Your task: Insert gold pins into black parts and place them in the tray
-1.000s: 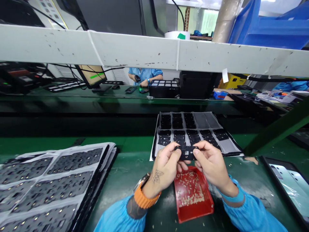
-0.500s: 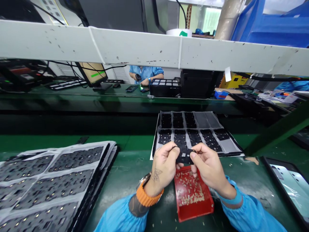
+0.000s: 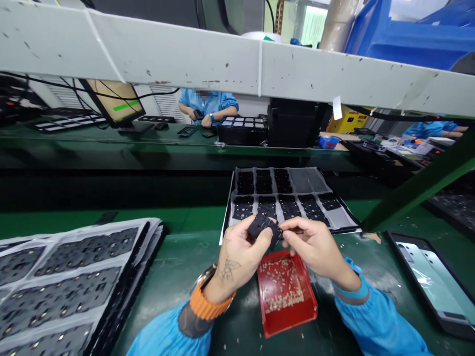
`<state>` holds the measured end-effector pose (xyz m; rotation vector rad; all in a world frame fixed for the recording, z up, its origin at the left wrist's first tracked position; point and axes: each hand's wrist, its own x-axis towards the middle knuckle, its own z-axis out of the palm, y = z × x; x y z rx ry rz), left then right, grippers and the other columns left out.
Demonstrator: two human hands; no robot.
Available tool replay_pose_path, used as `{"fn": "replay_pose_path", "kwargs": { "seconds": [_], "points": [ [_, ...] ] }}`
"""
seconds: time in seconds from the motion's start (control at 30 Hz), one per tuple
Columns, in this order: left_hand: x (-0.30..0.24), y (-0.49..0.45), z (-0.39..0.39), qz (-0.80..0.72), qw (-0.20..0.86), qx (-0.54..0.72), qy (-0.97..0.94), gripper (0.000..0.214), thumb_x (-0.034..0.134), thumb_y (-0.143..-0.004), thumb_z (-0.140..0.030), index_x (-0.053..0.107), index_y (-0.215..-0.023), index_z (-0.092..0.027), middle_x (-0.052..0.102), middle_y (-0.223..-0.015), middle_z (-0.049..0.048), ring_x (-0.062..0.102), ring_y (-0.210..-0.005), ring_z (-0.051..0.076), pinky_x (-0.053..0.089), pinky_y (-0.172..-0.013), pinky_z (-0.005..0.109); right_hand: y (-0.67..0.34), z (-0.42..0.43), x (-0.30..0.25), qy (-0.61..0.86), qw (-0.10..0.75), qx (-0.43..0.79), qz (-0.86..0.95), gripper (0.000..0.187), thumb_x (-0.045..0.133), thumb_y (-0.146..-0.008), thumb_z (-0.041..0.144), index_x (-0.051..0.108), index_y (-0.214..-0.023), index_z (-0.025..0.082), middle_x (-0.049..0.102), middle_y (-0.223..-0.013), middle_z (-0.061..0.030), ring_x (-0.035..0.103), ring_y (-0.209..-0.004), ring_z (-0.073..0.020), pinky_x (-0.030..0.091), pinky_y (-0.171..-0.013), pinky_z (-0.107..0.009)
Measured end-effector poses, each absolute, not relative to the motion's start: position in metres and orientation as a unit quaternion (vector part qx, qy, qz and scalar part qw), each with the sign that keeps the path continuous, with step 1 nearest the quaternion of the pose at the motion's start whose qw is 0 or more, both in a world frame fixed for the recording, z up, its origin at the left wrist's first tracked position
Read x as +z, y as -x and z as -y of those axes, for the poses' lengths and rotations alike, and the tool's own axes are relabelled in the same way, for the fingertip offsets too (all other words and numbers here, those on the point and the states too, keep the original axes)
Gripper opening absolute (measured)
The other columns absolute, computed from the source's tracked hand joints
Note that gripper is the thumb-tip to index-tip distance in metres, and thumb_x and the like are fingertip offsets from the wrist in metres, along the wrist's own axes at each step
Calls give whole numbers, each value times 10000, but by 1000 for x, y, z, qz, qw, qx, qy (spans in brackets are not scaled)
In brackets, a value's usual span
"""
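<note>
A small black flat part (image 3: pixel 262 228) with cut-outs is pinched in my left hand (image 3: pixel 237 254), tilted, just above a red tray (image 3: pixel 287 316) of tiny pale pieces. My right hand (image 3: pixel 311 247) pinches at the part's right edge with thumb and forefinger. Both hands hover over the green bench. Just behind them lies a black tray (image 3: pixel 345 220) on a pale sheet, its pockets holding several similar black parts.
A stack of sheets with black parts (image 3: pixel 74 277) lies at the left. A dark tray with a shiny plate (image 3: pixel 426 277) sits at the right. A white beam (image 3: pixel 237 64) crosses overhead. A person in blue (image 3: pixel 208 106) works at the far bench beside a monitor (image 3: pixel 113 104).
The black part has turned from lying level between both hands to a tilt in my left hand. My right hand's grip has shifted to its edge. The view shifted slightly.
</note>
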<state>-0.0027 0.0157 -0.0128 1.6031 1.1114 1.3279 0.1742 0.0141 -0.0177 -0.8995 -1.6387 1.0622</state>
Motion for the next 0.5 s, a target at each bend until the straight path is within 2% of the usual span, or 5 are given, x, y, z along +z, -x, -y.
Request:
{"fn": "replay_pose_path", "kwargs": {
  "seconds": [0.07, 0.17, 0.37, 0.5],
  "points": [
    [-10, 4, -16, -446, 365, 502, -645, 194, 586, -814, -295, 670, -756, -130, 628, -638, 13, 554, -556, 118, 451, -509, 204, -177, -13, -14, 388, 441, 393, 708, 187, 542, -927, 259, 690, -907, 148, 627, -683, -4, 572, -540, -151, 433, -492, -219],
    [-10, 4, -15, -456, 334, 481, -670, 271, 560, -821, -314, 576, -608, -147, 478, -516, -27, 411, -472, 90, 335, -434, 203, -178, -12, -9, 400, 400, 338, 752, 206, 501, -917, 239, 650, -799, 160, 593, -649, 14, 524, -534, -141, 356, -492, -230],
    [-16, 0, -16, -461, 265, 451, -717, 327, 535, -824, -278, 430, -532, -175, 335, -479, -62, 307, -452, 70, 260, -443, 212, -178, -15, -11, 374, 373, 262, 808, 165, 462, -843, 142, 527, -693, 165, 505, -592, 48, 446, -505, -112, 299, -515, -225],
    [-17, -4, -16, -461, 212, 444, -739, 314, 524, -814, -235, 384, -538, -182, 305, -474, -71, 279, -441, 68, 233, -446, 219, -178, -20, -20, 382, 353, 242, 819, 162, 500, -769, 70, 451, -649, 168, 446, -560, 68, 401, -483, -101, 260, -503, -226]
  ]
}}
